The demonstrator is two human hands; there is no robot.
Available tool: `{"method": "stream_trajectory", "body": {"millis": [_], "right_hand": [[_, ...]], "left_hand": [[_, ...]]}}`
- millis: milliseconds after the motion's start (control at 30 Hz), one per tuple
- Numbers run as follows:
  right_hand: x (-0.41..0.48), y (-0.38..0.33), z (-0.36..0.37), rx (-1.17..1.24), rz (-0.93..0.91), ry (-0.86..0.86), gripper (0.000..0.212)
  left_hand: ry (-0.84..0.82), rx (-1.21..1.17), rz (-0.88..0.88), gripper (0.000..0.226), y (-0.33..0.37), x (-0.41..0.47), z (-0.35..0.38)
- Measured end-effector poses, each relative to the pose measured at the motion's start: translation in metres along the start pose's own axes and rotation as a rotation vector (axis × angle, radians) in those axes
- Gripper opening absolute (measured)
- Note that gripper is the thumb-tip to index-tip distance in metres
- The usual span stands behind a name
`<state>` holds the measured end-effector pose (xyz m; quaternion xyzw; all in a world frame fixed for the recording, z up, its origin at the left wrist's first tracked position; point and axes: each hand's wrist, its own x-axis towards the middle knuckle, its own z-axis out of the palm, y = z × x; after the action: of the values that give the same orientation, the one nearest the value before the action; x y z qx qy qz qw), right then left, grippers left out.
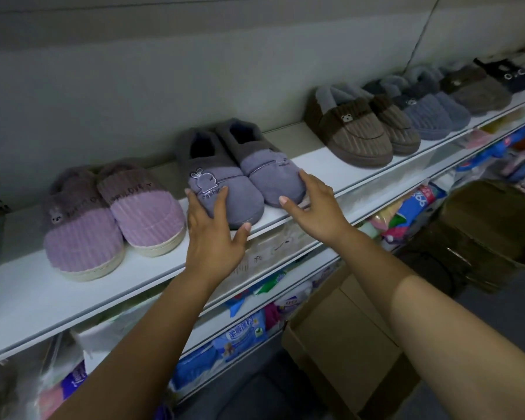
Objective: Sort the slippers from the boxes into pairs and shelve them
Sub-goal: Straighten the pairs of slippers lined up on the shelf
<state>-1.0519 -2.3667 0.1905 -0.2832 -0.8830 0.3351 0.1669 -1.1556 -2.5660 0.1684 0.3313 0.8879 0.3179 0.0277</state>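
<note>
A pair of grey-purple slippers stands side by side on the white shelf [28,295], toes toward me. My left hand [214,234] touches the toe of the left slipper [225,192] with spread, straight fingers. My right hand [312,204] rests against the toe and outer side of the right slipper [270,174], fingers nearly straight. To their left sits a lilac corduroy pair [112,219]. Further right stand a brown striped pair [361,131], a blue-grey pair [428,113], a grey-brown pair [476,86] and a dark slipper [506,74].
A brown cardboard box [346,344] stands on the floor below my right arm, with darker boxes [491,225] to the right. The lower shelves hold several packets of goods [240,331]. A grey wall backs the shelf.
</note>
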Motion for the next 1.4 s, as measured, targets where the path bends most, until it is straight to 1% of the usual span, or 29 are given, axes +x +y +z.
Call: {"method": "stream_trajectory", "body": {"millis": [67,167,267,367,467,533,633,700,867,967,1100,1200,1267,1333,1400], "right_hand": [[-0.009,0.015,-0.016,-0.011,-0.031,-0.001,0.08],[-0.018,0.043,-0.051,0.003,-0.072,0.003,0.074],[-0.023,0.082,-0.099,0.024,-0.138,0.019,0.068],[-0.021,0.13,-0.155,-0.011,-0.178,0.001,0.068],[-0.019,0.182,-0.213,-0.123,-0.189,0.046,0.068],[-0.017,0.208,-0.249,-0.183,-0.2,0.067,0.067],[0.0,0.227,-0.28,-0.255,-0.21,0.029,0.068],[0.012,0.235,-0.289,-0.284,-0.232,0.006,0.068],[0.033,0.253,-0.294,-0.3,-0.211,0.002,0.067],[0.056,0.261,-0.29,-0.27,-0.186,-0.074,0.069],[0.113,0.28,-0.286,-0.149,-0.298,-0.135,0.07],[0.169,0.289,-0.276,-0.111,-0.335,-0.161,0.072],[0.2,0.29,-0.265,-0.143,-0.351,-0.237,0.083],[0.22,0.29,-0.252,-0.165,-0.354,-0.318,0.097],[0.226,0.291,-0.243,-0.136,-0.351,-0.297,0.101]], "left_hand": [[0.088,0.05,0.025,0.078,0.011,-0.007,0.002],[0.197,0.187,0.131,0.067,0.047,-0.017,0.015],[0.213,0.221,0.208,0.064,0.109,-0.021,0.042],[0.24,0.183,0.187,0.063,0.177,-0.02,0.078],[0.213,0.14,0.179,0.062,0.241,-0.015,0.118],[0.182,0.136,0.164,0.062,0.274,-0.015,0.135],[0.18,0.22,0.115,0.063,0.301,-0.011,0.144],[0.167,0.26,0.108,0.065,0.309,-0.007,0.141],[0.129,0.43,0.217,0.073,0.315,0.027,0.141],[0.145,0.462,0.203,0.075,0.315,0.052,0.151],[0.184,0.415,0.084,0.071,0.317,0.092,0.178],[0.165,0.41,-0.027,0.076,0.325,0.13,0.2],[0.155,0.382,-0.123,0.08,0.327,0.151,0.215],[0.176,0.302,-0.21,0.082,0.328,0.159,0.225],[0.203,0.22,-0.241,0.08,0.325,0.157,0.232]]}}
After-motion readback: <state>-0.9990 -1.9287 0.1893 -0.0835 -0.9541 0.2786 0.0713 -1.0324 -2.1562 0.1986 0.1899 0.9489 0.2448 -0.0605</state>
